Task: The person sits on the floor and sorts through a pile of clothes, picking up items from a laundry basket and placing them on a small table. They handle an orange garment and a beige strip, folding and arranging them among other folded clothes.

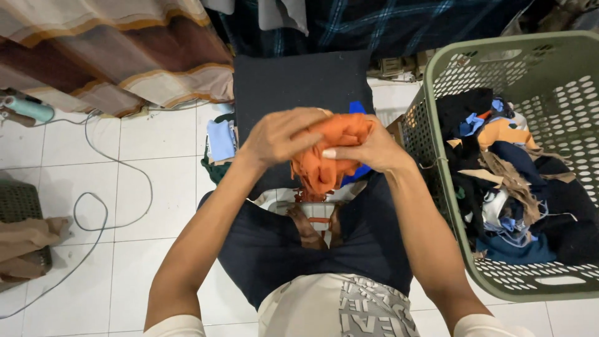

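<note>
Looking down from the head camera, I see both my hands bunched around an orange cloth [327,153], held up in front of my chest above my lap. My left hand [281,136] wraps over the cloth from the left, fingers curled down onto its top. My right hand [368,150] grips it from the right, thumb pressed across the front of the bundle. The two hands are together, almost touching, both clamped on the cloth, and a crumpled tail of it hangs down between my wrists.

Just beyond my hands lies a dark square cushion [302,81] on the white tiled floor [143,187]. A folded light blue piece of fabric [221,140] sits at the cushion's left edge. To my right stands a green plastic laundry basket [499,284] with perforated walls, filled with a mixed heap of dark, blue and tan clothes [518,181]. On the left, a grey cable [100,215] loops over the tiles, and a striped brown and cream curtain [112,50] hangs at the top left.
</note>
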